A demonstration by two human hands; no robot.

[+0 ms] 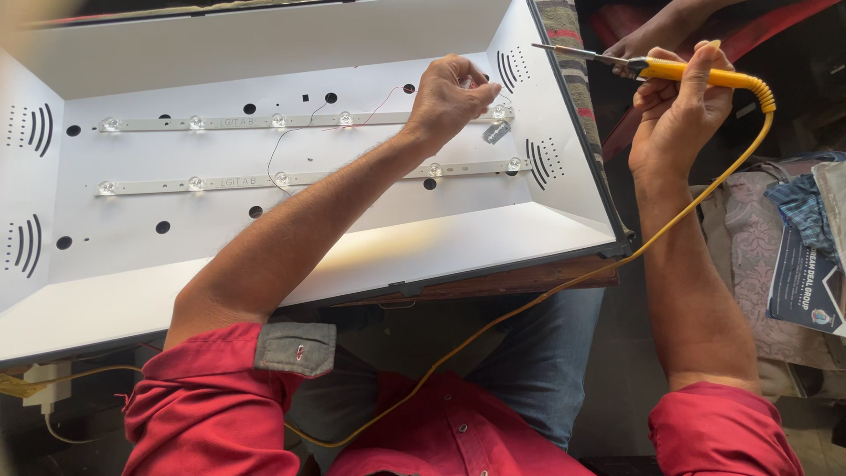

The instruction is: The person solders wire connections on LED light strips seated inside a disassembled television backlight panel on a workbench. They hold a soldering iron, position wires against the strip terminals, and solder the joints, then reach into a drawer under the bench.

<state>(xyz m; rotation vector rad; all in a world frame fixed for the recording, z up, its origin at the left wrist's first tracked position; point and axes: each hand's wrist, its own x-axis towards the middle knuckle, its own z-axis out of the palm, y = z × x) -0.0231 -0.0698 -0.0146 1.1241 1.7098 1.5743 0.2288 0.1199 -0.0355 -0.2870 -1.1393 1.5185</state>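
A white backlight panel [264, 234] lies open in front of me, with two light strips, the upper strip [238, 122] and the lower strip [229, 182], each carrying several clear lenses. My left hand [451, 95] is closed over the right end of the upper strip, pinching something small and clear. Thin red and black wires [291, 141] run across the panel toward it. My right hand [674, 101] grips a yellow-handled soldering iron [696, 74], held off the panel's right edge with the metal tip pointing left. Its yellow cord [564, 286] trails down to my lap.
A small silvery piece [496, 132] lies loose on the panel near the right wall. Another person's hand [639, 40] shows at the top right. Folded cloth and a printed booklet [806, 282] sit at the right. A white plug [40, 383] is at the lower left.
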